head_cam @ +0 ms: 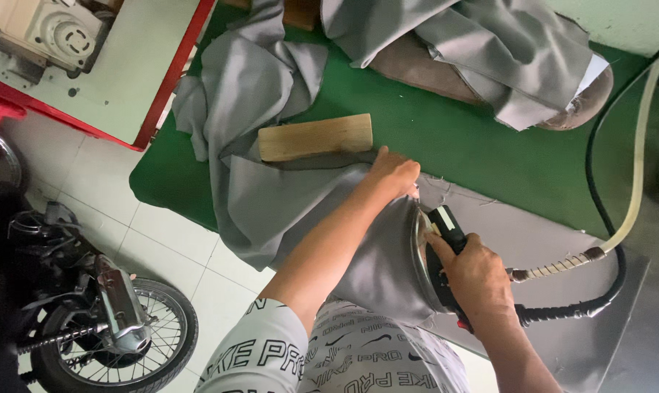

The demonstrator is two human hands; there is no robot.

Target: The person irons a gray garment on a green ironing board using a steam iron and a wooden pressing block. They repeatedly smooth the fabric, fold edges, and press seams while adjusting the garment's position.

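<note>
My left hand (393, 175) presses down on grey fabric (293, 204) spread over a green table (453, 138), its fingers closed on the cloth near a seam edge. My right hand (478, 273) grips the black handle of a steam iron (438, 255), which stands on edge against the fabric right beside my left hand. A black cable and a cream hose (635, 167) run from the iron's back toward the upper right. A wooden block (315, 137) lies on the cloth just beyond my left hand.
More grey fabric (504, 44) is heaped over a padded brown board (584, 105) at the back. A sewing machine (53, 29) sits on a red-edged table at the upper left. A motorcycle (104, 320) stands on the tiled floor at the left.
</note>
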